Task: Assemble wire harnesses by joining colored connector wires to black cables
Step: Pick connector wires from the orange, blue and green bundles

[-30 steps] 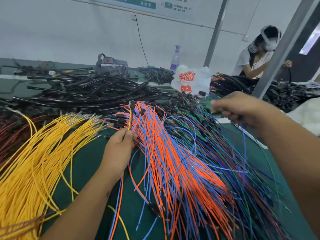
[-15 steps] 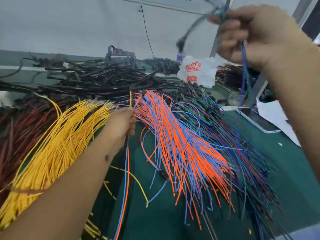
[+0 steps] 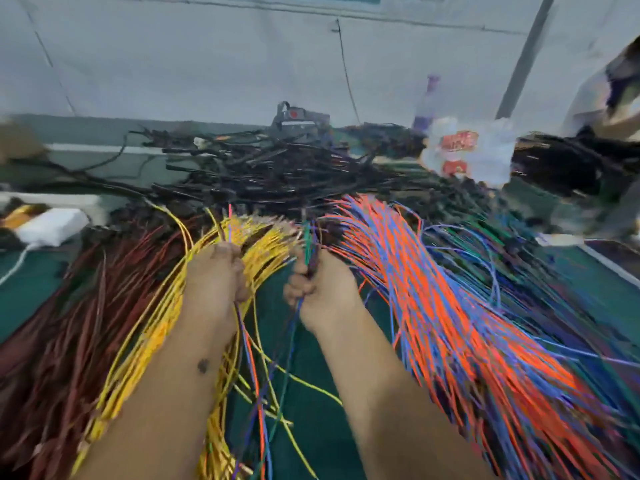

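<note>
Motion blur smears your whole view. Red lettering on white plastic bag unreadable. Second person in white top cut off at right edge. Ends of thin coloured wires hidden inside your right hand. Grey device with red button too blurred to identify.

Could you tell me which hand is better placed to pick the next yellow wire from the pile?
Left. The left hand sits right on the yellow wires; the right hand grips green and blue wires nearer the orange bundle.
</note>
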Tool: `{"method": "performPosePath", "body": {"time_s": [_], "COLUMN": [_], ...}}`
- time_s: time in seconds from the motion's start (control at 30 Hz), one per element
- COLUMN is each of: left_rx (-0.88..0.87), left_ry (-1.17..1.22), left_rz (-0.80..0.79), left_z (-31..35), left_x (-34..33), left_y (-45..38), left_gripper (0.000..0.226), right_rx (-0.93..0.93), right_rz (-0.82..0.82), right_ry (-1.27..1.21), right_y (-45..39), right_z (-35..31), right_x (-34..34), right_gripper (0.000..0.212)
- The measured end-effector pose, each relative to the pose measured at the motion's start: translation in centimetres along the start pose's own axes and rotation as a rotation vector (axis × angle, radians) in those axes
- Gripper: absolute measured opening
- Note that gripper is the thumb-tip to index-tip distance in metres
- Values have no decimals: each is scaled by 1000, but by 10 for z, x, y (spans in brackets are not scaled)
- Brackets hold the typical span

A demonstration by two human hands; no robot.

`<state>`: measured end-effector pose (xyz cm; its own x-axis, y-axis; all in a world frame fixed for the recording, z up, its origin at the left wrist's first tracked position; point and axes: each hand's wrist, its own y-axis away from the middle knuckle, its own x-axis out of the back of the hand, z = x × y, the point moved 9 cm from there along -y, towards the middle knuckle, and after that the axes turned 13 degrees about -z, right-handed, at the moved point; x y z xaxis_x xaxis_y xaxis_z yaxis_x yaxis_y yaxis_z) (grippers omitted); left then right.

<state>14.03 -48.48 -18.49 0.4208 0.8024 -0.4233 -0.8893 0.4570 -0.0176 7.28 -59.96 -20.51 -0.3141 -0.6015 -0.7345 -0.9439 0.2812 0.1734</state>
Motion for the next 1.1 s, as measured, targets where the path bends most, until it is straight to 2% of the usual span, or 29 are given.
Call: {"method": "performPosePath", "body": {"time_s": [0.1, 0.2, 0.37, 0.53, 0.63, 0.87, 1.1], "left_rx": [-16, -19, -55, -82, -60, -47, -14], "left_ry": [-104, -104, -185, -213, -196, -221, -421], "left_rz": [42, -41, -196, -174, -219, -197, -260], "left_z": [5, 5, 8, 9, 5, 4, -2], "left_x": [-3, -17, -30, -31, -39, -37, -39], "left_y": [3, 5, 11, 16, 18, 20, 12], "left_gripper": [30, 30, 33, 27, 24, 27, 30], "right_rx": [146, 334, 500, 618, 631, 539, 462], "right_rz": [14, 38, 34, 36, 15, 56, 84], "right_ry": [140, 369, 708, 850, 872, 985, 993], "right_y": [7, 15, 23, 30, 31, 22, 21], "right_z": [-2, -15, -30, -38, -38, -32, -38], "right_x": [-5, -12, -26, -34, -38, -32, -23], "right_gripper": [36, 34, 31, 23, 23, 20, 41]}}
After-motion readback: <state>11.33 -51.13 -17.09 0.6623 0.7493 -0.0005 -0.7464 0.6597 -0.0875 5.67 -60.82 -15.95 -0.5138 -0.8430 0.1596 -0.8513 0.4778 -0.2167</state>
